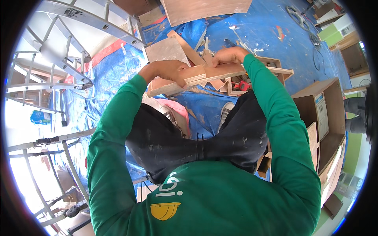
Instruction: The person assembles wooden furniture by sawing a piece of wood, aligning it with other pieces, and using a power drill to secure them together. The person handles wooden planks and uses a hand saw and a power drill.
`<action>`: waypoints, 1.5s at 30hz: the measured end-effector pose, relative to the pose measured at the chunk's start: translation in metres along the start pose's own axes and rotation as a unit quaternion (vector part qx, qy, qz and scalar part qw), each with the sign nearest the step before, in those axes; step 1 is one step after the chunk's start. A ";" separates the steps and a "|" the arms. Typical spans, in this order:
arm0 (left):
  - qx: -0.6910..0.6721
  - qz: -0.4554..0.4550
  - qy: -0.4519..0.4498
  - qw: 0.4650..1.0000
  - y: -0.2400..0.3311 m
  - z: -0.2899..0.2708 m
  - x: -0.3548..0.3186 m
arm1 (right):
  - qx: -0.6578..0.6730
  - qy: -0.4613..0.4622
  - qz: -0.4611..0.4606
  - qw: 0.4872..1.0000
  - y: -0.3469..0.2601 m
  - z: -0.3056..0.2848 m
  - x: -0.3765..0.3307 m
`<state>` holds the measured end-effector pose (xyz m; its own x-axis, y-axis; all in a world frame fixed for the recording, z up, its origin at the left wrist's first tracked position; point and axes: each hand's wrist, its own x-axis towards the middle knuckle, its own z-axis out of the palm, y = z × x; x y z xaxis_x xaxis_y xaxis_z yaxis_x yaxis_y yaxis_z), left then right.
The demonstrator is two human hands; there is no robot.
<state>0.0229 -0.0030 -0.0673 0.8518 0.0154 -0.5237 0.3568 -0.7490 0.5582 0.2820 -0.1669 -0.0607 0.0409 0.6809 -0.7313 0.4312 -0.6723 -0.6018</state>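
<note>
A long plywood strip (pixel 225 71) lies crosswise above my knees, with a shorter wooden piece (pixel 193 73) resting along its left part. My left hand (pixel 167 71) is closed round the two pieces near their left end, thumb over the near side. Farther right, my right hand (pixel 228 56) curls its fingers over the far edge of the long strip; its fingertips are partly hidden. Just beneath the strip's right end is an open wooden box (pixel 275 63) with a red tool (pixel 243 85) inside, too small to name surely.
Blue plastic sheeting (pixel 271 35) covers the floor, with wood offcuts (pixel 189 49) beyond my hands. Metal ladders (pixel 90 21) stand at the left. An open wooden cabinet (pixel 332 114) is close on the right; a large wood panel (pixel 204 11) lies ahead. A coiled cable (pixel 298 17) sits far right.
</note>
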 end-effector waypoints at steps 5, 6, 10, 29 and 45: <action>-0.023 -0.010 -0.031 0.999 0.013 -0.005 -0.005 | 0.018 -0.016 0.010 1.000 0.009 -0.002 0.006; -0.026 -0.014 -0.030 0.999 0.014 -0.005 -0.007 | 0.021 -0.025 0.006 0.999 0.007 -0.002 0.005; 0.010 -0.008 0.025 1.000 0.018 -0.001 -0.018 | -0.031 -0.005 0.018 0.999 -0.001 0.000 0.000; 0.070 0.020 0.112 0.991 0.017 0.006 -0.009 | -0.145 0.039 -0.062 0.987 0.010 -0.018 0.009; 0.104 0.032 0.150 0.983 0.011 0.009 0.020 | -0.173 0.063 -0.134 0.974 0.018 -0.028 0.025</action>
<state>0.0404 -0.0168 -0.0774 0.9559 0.1356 -0.2607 0.2394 -0.8738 0.4233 0.3160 -0.1539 -0.0816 -0.0136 0.8639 -0.5036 0.7183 -0.3419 -0.6059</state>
